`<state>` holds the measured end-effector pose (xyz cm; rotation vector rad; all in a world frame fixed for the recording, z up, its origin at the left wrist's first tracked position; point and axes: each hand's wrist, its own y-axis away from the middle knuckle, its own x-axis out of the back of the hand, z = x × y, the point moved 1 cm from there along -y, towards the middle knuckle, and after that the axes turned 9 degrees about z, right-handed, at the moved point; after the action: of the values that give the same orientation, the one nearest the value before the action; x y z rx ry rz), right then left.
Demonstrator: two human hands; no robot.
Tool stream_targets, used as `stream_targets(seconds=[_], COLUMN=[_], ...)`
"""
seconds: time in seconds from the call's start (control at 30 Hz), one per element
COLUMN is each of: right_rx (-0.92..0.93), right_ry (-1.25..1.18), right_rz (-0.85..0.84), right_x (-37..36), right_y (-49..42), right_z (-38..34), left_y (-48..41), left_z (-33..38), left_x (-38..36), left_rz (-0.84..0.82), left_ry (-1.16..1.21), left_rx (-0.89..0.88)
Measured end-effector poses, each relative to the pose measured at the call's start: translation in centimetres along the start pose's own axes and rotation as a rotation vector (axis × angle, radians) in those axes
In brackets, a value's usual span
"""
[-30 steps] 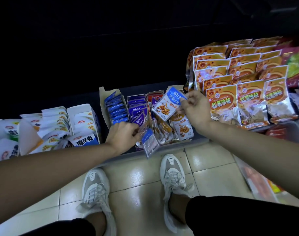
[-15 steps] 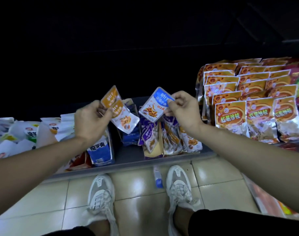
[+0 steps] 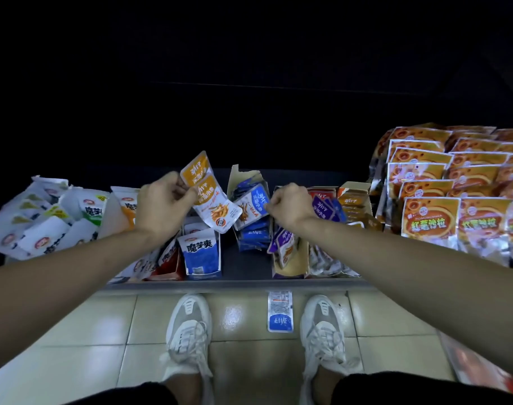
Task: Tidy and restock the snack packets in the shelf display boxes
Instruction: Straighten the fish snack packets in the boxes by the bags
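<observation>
Head camera, looking down over both forearms at a low shelf [image 3: 243,267] and the tiled floor [image 3: 103,323] before it. A torn-open cardboard display box [image 3: 237,175] of blue packets stands near the middle of the shelf.

Just left of that box, the left hand [image 3: 161,206] is curled around what looks like two overlapping orange packets [image 3: 208,197], gripping them by their upper ends so they hang tilted above the shelf. Directly over the box, the right hand [image 3: 290,204] pinches one blue packet [image 3: 250,207] by its edge. That packet's far corner is close to the orange ones, though whether they touch cannot be told.

Left of the box and nearer the shelf edge stands a blue-and-white carton [image 3: 202,252], with a heap of white packets [image 3: 44,217] farther left. Right of the box sits a box of purple packets [image 3: 287,249], and well beyond it are rows of large orange bags [image 3: 430,220].

In front of the box, down on the floor, a single blue packet [image 3: 280,312] lies flat between two white shoes [image 3: 188,325], close to the right one.
</observation>
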<state>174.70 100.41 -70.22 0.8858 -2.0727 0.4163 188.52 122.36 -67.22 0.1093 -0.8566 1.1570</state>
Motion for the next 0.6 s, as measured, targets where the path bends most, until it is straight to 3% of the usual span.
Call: stream_targets(seconds=[0.23, 0.5, 0.6], right_rx=[-0.004, -0.018, 0.038], right_ry=[0.094, -0.404, -0.512], right_rz=[-0.264, -0.115, -0.193], right_x=[0.2, 2.6, 4.3], right_y=[0.2, 1.2, 2.0], right_z=[-0.4, 1.0, 0.9], left_y=[-0.1, -0.2, 0.2], left_z=[0.3, 1.1, 3.4], left_x=[0.5, -0.8, -2.0], left_rz=[0.006, -0.134, -0.277], left_ry=[0.006, 0.216, 0.337], left_rx=[0.023, 0.083, 0.095])
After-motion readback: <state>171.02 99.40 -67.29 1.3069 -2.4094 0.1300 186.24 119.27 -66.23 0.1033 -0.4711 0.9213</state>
